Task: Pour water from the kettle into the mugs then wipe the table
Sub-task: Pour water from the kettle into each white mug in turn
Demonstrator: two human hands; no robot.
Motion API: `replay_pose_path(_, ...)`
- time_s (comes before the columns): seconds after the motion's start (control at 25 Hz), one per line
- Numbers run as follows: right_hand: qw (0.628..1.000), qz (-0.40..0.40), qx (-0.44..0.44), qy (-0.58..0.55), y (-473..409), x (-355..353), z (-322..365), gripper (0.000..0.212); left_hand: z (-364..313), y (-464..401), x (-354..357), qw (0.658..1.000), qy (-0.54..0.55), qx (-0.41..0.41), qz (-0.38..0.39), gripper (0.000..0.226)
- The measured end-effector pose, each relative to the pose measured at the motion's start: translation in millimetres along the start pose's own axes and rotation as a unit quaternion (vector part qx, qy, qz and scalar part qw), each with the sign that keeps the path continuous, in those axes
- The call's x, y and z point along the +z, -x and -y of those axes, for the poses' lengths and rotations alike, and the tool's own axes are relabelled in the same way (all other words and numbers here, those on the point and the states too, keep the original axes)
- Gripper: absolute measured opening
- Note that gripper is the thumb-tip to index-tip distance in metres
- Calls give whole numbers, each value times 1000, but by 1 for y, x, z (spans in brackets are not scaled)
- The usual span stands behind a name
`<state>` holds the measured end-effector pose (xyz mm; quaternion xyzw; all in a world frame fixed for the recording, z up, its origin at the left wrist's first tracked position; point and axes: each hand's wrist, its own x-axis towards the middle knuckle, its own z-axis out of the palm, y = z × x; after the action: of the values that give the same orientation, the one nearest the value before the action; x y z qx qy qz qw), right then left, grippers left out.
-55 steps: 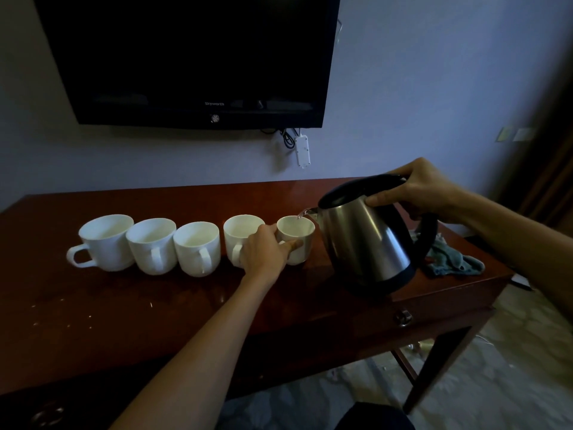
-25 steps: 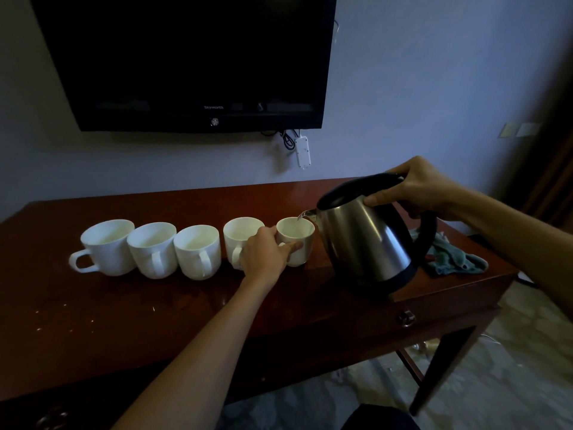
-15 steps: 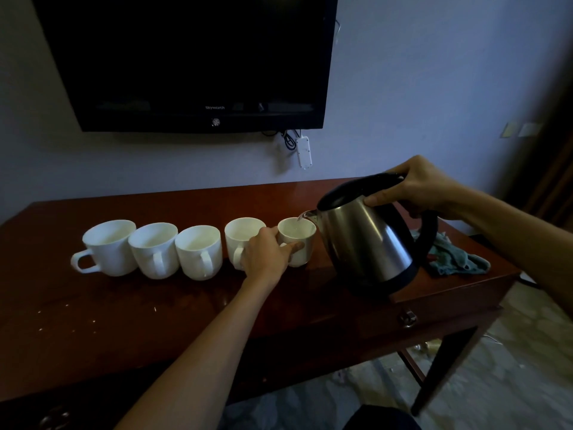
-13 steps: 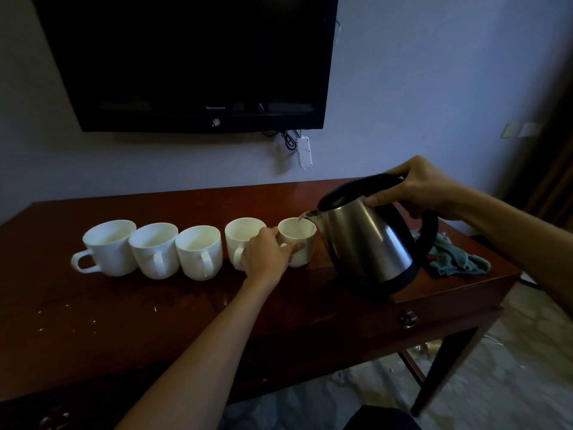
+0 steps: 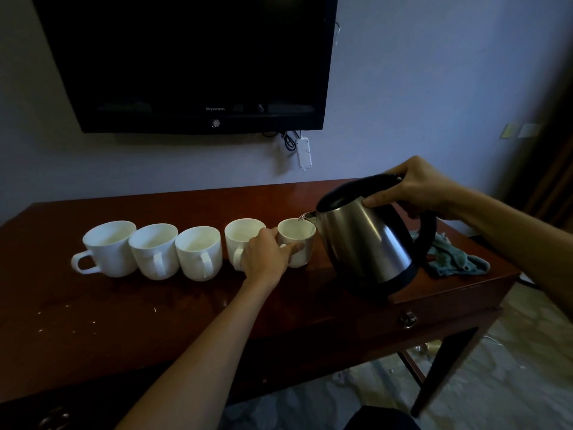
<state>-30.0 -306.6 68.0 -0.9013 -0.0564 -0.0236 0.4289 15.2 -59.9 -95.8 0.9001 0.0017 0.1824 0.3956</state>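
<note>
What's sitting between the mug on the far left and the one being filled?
Three more white mugs in a row, seen from the head camera. The left hand partly covers the third, steadying the filled mug.

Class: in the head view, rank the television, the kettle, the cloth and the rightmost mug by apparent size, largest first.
1. television
2. kettle
3. cloth, partly hidden behind the kettle
4. rightmost mug; the cloth only narrowly looks bigger.

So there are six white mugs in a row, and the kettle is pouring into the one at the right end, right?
Not quite: the head view shows five white mugs, not six. The rest holds: the right hand tips the kettle with its spout over the mug at the right end, which the left hand steadies.
</note>
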Motion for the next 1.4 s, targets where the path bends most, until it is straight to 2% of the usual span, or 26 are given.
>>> replay_pose_path(0.48, 1000, -7, 2, 4, 0, 0, -2, 48, 2, -1, 2, 1000, -2, 7, -3, 49)
replay_pose_path(0.64, 1000, -2, 0, 9, 0, -1, -1, 36, 2, -1, 2, 1000, -3, 4, 2, 51)
replay_pose_path(0.88, 1000, 8, -9, 9, 3, -4, -4, 51, -1, 1, -1, 1000, -7, 4, -1, 46)
replay_pose_path(1.2, 1000, 19, -21, 6, 2, -5, -3, 49, -3, 1, -2, 1000, -2, 2, 0, 48)
replay_pose_path(1.4, 999, 25, -22, 6, -3, -3, -2, 56, -3, 1, -2, 1000, -8, -1, -1, 48)
